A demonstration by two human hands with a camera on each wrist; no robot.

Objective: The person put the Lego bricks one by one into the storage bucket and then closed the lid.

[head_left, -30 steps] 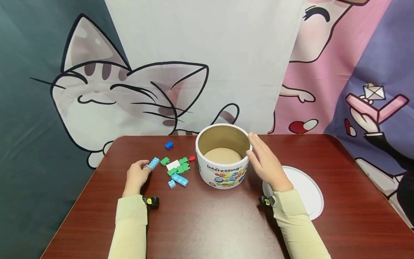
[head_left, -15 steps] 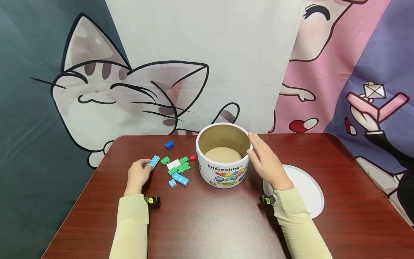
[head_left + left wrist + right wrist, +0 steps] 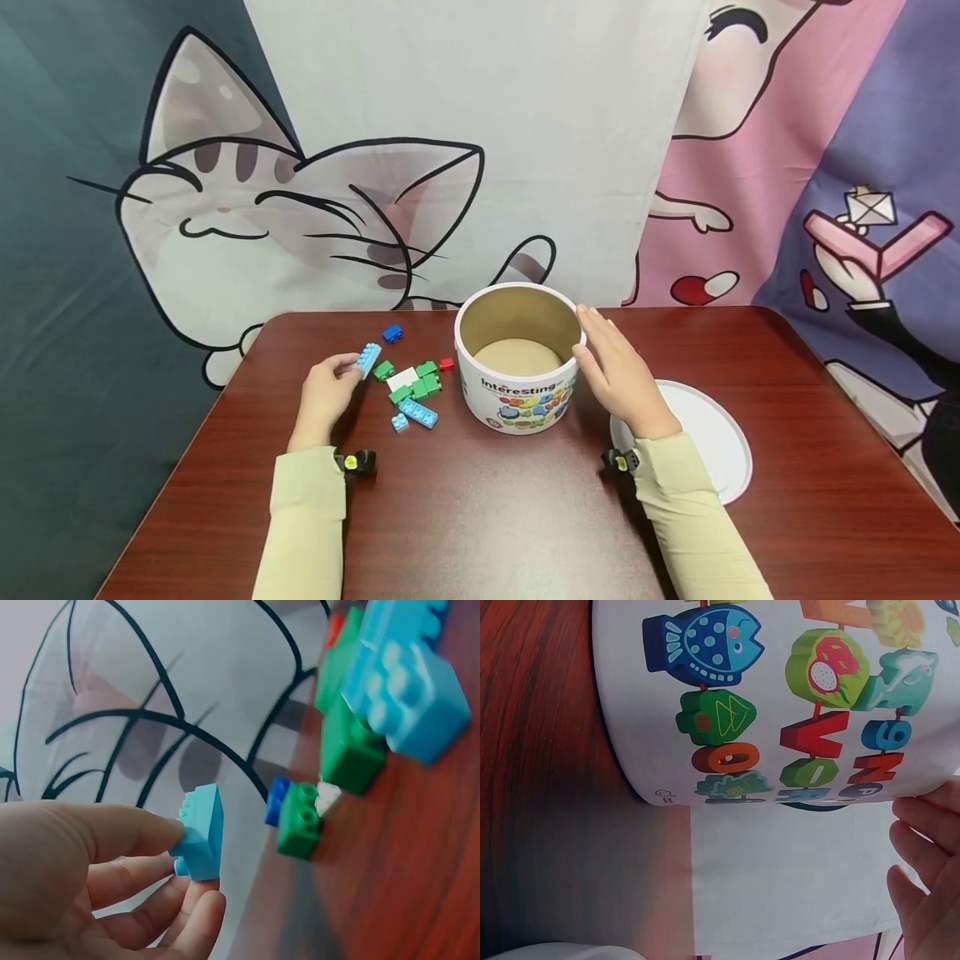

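My left hand [image 3: 327, 392] pinches a light blue building block [image 3: 368, 359] between thumb and fingers, raised off the table at the left of the block pile. In the left wrist view the held block [image 3: 201, 834] shows its studs toward the thumb. Beside it lie green blocks [image 3: 426, 386], a white block [image 3: 402, 380], a longer light blue block [image 3: 417, 413] and a small light blue one [image 3: 400, 423]. My right hand [image 3: 621, 379], fingers straight, rests against the right side of a white round bucket [image 3: 517, 400], whose inside holds nothing visible.
A round white lid [image 3: 712, 442] lies on the brown table [image 3: 480, 517] right of the bucket, partly under the right forearm. A dark blue block [image 3: 392, 333] sits farther back, a red block [image 3: 447, 364] near the bucket. A printed cloth [image 3: 570, 125] hangs behind the table.
My left hand has lifted the light blue block and moved slightly up and right, tilting it more upright. The right hand stays at the bucket.
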